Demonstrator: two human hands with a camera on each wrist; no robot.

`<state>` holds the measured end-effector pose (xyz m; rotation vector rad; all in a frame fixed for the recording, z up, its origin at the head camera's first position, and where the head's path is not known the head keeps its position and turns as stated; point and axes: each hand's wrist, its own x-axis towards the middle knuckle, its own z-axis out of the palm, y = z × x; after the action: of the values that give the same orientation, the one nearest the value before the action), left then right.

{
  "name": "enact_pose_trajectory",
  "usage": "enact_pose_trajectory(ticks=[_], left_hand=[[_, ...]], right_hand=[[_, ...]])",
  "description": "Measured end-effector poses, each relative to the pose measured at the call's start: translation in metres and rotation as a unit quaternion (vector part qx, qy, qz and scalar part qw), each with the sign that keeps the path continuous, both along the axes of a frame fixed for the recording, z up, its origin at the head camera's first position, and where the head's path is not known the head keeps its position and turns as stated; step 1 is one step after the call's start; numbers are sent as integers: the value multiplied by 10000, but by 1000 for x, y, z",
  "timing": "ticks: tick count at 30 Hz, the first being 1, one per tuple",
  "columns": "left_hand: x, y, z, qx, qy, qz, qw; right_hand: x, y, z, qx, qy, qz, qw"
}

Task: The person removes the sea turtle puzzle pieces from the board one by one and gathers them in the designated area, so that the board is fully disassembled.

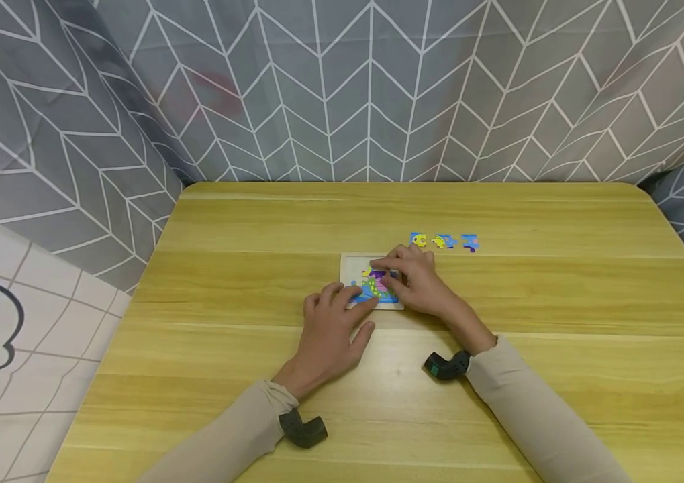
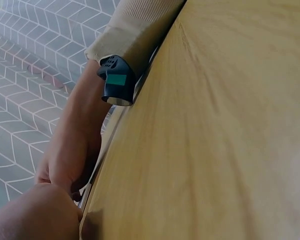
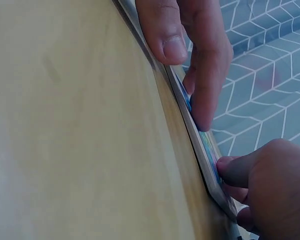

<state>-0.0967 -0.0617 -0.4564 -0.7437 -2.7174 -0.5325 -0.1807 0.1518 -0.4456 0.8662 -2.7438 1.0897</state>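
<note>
A small jigsaw puzzle in a pale frame (image 1: 346,265) lies on the table, its lower part filled with blue, green and purple picture pieces. My left hand (image 1: 331,335) rests with spread fingers on the frame's left and lower side, fingertips on the blue pieces. From the right, my right hand (image 1: 420,285) reaches over the frame. Its thumb and index finger pinch a purple and yellow puzzle piece (image 1: 378,274) at the picture's upper edge. In the right wrist view, the right thumb (image 3: 232,170) is down at the puzzle surface, near the left fingers (image 3: 207,85).
Several loose pieces lie in a row behind the right hand: a yellow-faced piece (image 1: 418,239), a yellow and blue piece (image 1: 444,241) and a blue piece (image 1: 470,242). The wooden table (image 1: 245,221) ends at a grey patterned curtain (image 1: 342,100). Both wrists wear black devices (image 1: 447,366).
</note>
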Motion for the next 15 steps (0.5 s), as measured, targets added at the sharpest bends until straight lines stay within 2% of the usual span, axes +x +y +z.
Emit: enact_pose_trajectory(ticks=[6, 15], left_hand=[[0, 1, 0, 11, -10, -14, 10000], [0, 0, -1, 37, 63, -18, 10000]], right_hand=[[2, -3, 2, 51, 57, 40, 10000], [1, -5, 2, -228, -266, -28, 9994]])
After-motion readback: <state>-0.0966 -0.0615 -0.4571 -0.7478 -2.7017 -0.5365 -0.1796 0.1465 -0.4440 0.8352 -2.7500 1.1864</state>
